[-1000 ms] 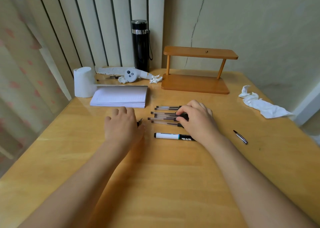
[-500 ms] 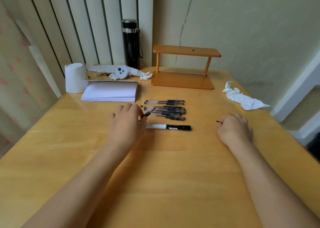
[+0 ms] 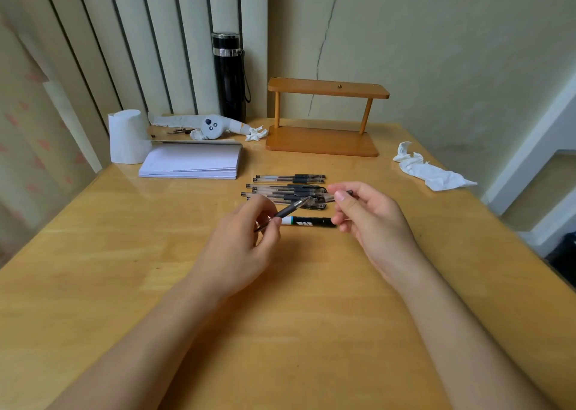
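Note:
My left hand (image 3: 240,247) pinches a dark pen (image 3: 288,210) above the wooden table (image 3: 156,285), its uncapped tip pointing up and right. My right hand (image 3: 371,222) hovers just right of that tip and pinches a small pen cap (image 3: 329,197) between thumb and fingers. Cap and tip are close together but apart. Behind the hands, several clear-barrelled black pens (image 3: 286,188) lie in a row. A black-and-white marker (image 3: 311,221) lies on the table between the two hands.
A notepad (image 3: 193,162) and a paper roll (image 3: 126,137) sit at the back left. Along the back stand a black flask (image 3: 229,76), a white toy (image 3: 212,126) and a wooden stand (image 3: 324,138). Crumpled tissue (image 3: 433,169) lies right.
My right hand has come back from the table's right side with the cap it picked up there. My left hand has lifted its pen off the table toward it.

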